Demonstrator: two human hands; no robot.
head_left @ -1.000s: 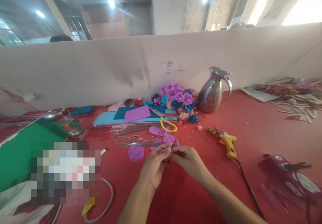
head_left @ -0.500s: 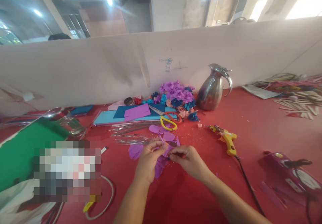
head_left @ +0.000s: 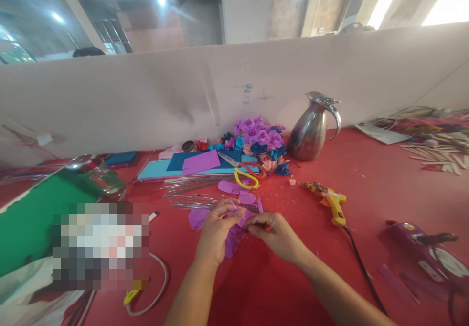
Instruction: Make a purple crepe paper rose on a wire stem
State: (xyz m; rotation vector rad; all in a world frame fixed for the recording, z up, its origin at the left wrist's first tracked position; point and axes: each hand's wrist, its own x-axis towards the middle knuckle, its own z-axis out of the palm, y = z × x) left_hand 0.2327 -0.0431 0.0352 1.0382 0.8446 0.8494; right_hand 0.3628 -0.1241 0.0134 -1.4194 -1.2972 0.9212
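Between my two hands is a small purple paper petal [head_left: 247,216]. My left hand [head_left: 219,230] pinches it from the left, its thumb and fingers pressed together. On the other side, the fingertips of my right hand [head_left: 273,230] are closed at the petal's edge. Loose purple petals [head_left: 229,187] lie just beyond the hands, with more purple paper pieces [head_left: 198,218] beside and beneath the left hand. Thin silvery wires [head_left: 190,202] stretch out behind it. Scissors [head_left: 247,178] with yellow and red handles rest near the cut paper.
Purple, blue and pink paper flowers [head_left: 259,135] are heaped by the white partition [head_left: 146,101], next to a metal jug [head_left: 309,130]. A yellow glue gun [head_left: 334,206] and a purple device [head_left: 428,250] are on the right. Coloured sheets [head_left: 157,169] lie at the back; a green board [head_left: 47,218] is left.
The view has shifted slightly. Both hands stay close together on the purple petal, and the left fingers have tilted a little over it.
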